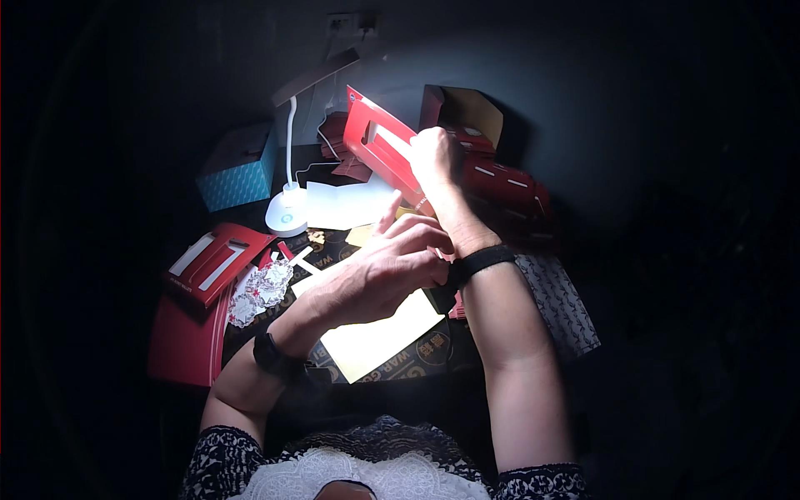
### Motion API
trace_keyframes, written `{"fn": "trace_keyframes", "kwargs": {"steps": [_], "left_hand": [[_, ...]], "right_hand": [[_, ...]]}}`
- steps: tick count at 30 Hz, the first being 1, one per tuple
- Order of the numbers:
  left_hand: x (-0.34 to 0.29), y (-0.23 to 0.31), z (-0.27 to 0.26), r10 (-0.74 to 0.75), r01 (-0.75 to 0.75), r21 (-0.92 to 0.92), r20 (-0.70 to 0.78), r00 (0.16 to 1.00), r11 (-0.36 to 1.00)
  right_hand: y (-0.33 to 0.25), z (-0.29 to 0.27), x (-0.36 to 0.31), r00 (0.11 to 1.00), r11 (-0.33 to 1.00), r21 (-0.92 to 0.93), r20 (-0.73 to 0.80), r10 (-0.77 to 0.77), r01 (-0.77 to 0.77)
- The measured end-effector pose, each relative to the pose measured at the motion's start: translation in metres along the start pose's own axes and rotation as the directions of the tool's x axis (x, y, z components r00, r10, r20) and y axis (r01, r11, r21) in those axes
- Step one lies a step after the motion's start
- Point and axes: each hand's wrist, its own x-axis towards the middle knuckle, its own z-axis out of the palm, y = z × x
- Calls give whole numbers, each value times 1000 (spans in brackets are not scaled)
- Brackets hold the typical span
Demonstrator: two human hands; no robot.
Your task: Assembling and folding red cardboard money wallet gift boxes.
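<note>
My right hand (435,157) is closed on the upper right edge of a red cardboard box (379,137) with cut-out windows, holding it tilted above the table's far side. My left hand (379,267) lies beside my right wrist. Its index finger points up and away from the other fingers, which bend toward the black wristband (487,258) on my right arm. No object shows in the left hand, though its fingertips are partly hidden. Below my hands lies a bright pale yellow sheet (383,337), and a white folded sheet (346,207) is behind them.
A white desk lamp (287,208) stands at the back, next to a blue box (237,177). Another red windowed box (215,262) rests on a dark red folder (187,337) at left, near crumpled patterned paper (260,292). Red packages (504,187) are piled at back right, before an open box (471,108).
</note>
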Motion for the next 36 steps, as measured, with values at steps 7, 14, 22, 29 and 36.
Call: {"fn": "trace_keyframes", "kwargs": {"steps": [7, 14, 22, 29, 36], "left_hand": [[8, -10, 8, -2, -2, -55, -78, 997, 998], [7, -8, 15, -62, 29, -259, -118, 991, 965], [6, -2, 0, 79, -72, -137, 42, 996, 988], [9, 4, -5, 102, -98, -46, 108, 989, 994], [6, 6, -10, 53, -38, -78, 201, 978, 996]], "right_hand": [[-6, -6, -8, 995, 994, -77, -50, -86, 82], [-4, -12, -9, 991, 991, -47, -36, -125, 124], [-5, -9, -8, 998, 994, -86, -23, -64, 62], [-6, -2, -7, 996, 992, -100, -35, -84, 80], [-10, -3, -11, 986, 979, -130, -33, -164, 159]]}}
